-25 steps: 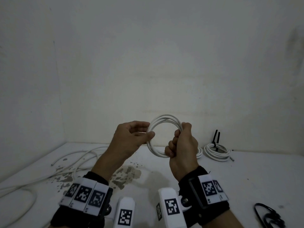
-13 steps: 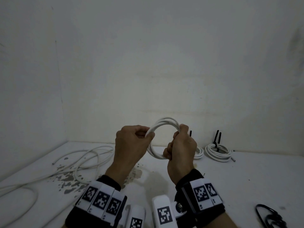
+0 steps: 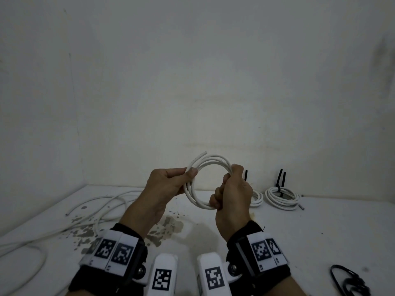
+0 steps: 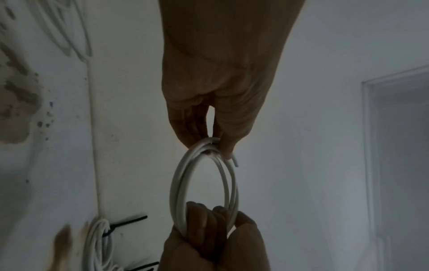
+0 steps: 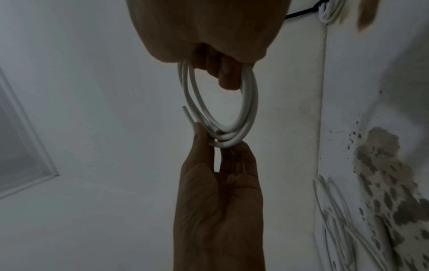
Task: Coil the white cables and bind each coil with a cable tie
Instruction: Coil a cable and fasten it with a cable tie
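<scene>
A white cable coil (image 3: 193,196) of a few loops hangs in the air between both hands, above the table. My left hand (image 3: 171,184) pinches the coil's left side between thumb and fingers, with the cable's free end (image 3: 203,154) sticking up past the thumb. My right hand (image 3: 232,193) is curled round the right side of the coil. The left wrist view shows the coil (image 4: 178,188) edge-on, pinched at the top and gripped below. In the right wrist view the coil (image 5: 249,102) runs from my right fist down to the left fingertips (image 5: 200,132).
Two coils bound with black ties lie at the back: one (image 3: 282,197) right of my hands, one (image 3: 257,198) partly hidden behind my right hand. Loose white cables (image 3: 102,208) sprawl on the left. A bundle of black ties (image 3: 348,280) lies at the front right. The white table (image 3: 320,231) has chipped paint patches (image 3: 166,229).
Both hands have shifted slightly on the coil. The cable's free end now sticks up above my left thumb, and the coil sits a little more spread.
</scene>
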Tool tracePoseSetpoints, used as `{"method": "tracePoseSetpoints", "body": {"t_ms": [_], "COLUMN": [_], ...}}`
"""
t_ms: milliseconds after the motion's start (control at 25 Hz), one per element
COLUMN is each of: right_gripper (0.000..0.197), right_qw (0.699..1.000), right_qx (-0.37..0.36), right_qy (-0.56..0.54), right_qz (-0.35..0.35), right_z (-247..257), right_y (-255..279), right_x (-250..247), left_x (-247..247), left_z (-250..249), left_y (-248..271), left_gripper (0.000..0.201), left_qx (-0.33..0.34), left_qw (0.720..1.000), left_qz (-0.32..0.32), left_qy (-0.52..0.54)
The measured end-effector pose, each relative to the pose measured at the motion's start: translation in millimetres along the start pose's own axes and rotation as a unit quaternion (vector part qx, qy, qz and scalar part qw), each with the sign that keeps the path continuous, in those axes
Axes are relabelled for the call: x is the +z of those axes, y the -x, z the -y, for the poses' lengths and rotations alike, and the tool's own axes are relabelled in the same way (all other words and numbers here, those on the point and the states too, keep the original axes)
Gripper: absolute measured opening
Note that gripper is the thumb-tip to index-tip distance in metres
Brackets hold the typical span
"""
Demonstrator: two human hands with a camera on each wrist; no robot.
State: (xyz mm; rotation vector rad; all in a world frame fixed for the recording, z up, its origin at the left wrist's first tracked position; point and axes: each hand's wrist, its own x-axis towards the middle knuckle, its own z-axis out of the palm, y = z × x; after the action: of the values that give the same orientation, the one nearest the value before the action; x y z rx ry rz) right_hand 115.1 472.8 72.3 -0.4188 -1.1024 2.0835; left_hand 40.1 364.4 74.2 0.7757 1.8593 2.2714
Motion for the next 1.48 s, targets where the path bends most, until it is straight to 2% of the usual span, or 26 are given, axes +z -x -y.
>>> {"method": "tracePoseSetpoints", "body": {"t_ms": [80,160,280,320,400,480,600,680,800,880,1000,1080,1160,1200,1320,1400,1480], "right_gripper": [0.038,0.038,0.038,0.039,0.039,0.038,0.037,0.036,0.036,0.037,0.037,0.037,0.037,0.036,0.038,0.039,0.044], "right_qw": [1.000,0.999,0.998,0.998,0.998,0.998,0.998,0.999,0.998,0.998,0.998,0.997,0.997,0.997,0.997,0.996,0.995], "right_qx": [0.010,0.013,0.012,0.014,0.017,0.017,0.010,0.008,0.011,0.015,0.017,0.015,0.013,0.012,0.008,0.010,0.015], "right_qy": [-0.013,-0.021,-0.034,-0.037,-0.031,-0.021,-0.009,0.002,0.010,0.009,0.014,0.017,0.021,0.025,0.026,0.023,0.028], "right_qz": [0.017,0.029,0.045,0.048,0.054,0.058,0.057,0.053,0.059,0.064,0.066,0.069,0.069,0.069,0.076,0.084,0.092], "right_z": [1,3,5,5,4,2,3,3,1,0,2,4,5,4,3,2,-1], "right_y": [1,3,5,6,7,9,8,7,10,13,17,17,18,18,18,18,19], "right_x": [0,-1,-4,-4,-3,-2,-2,-2,-1,3,8,9,8,8,7,7,7], "left_x": [1,4,4,3,2,2,5,7,5,2,-2,-2,-1,-1,3,8,13], "left_z": [0,-1,-5,-7,-8,-8,-5,-2,9,13,11,11,13,15,14,10,1], "left_y": [0,-1,-3,-2,-1,1,3,4,2,-1,-3,-3,-4,-4,-2,2,6], "left_gripper": [0.013,0.019,0.039,0.040,0.028,0.015,0.016,0.013,0.035,0.037,0.033,0.030,0.029,0.028,0.018,0.018,0.018], "left_qx": [0.041,0.051,-0.002,-0.017,-0.018,0.024,0.106,0.170,0.280,0.358,0.442,0.467,0.461,0.446,0.330,0.254,0.170], "left_qw": [0.997,0.994,0.998,0.999,0.999,0.998,0.985,0.963,0.911,0.872,0.819,0.804,0.811,0.824,0.908,0.945,0.979], "left_qz": [-0.003,-0.007,-0.012,-0.017,-0.025,-0.040,-0.069,-0.069,-0.076,-0.093,-0.113,-0.115,-0.117,-0.119,-0.107,-0.096,-0.059], "left_qy": [-0.061,-0.092,-0.061,-0.048,-0.034,-0.034,-0.116,-0.197,-0.293,-0.321,-0.347,-0.350,-0.340,-0.328,-0.237,-0.184,-0.092]}}
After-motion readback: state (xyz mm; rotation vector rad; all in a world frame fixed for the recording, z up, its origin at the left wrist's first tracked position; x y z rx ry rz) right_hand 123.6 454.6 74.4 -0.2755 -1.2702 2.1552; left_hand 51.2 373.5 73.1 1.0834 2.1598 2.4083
